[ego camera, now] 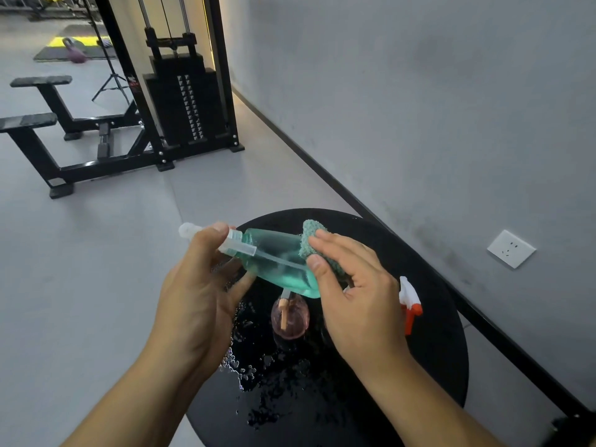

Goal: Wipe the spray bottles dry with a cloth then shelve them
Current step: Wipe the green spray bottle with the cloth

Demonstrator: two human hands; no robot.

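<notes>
My left hand point(196, 285) grips the clear spray head and neck of a translucent green spray bottle point(277, 262), which lies tilted above the round black table point(435, 317). My right hand point(351, 291) presses a teal cloth point(314, 237) round the bottle's lower body, thumb on the near side and fingers over the top. A pink spray bottle point(290, 316) stands on the table under the green one. A white and red trigger sprayer point(409, 301) shows just right of my right hand; its bottle is hidden.
Water drops point(258, 375) are scattered over the left part of the table. A grey wall with a white socket point(511, 249) runs along the right. A black weight machine point(180, 91) and benches point(35, 124) stand on the grey floor beyond.
</notes>
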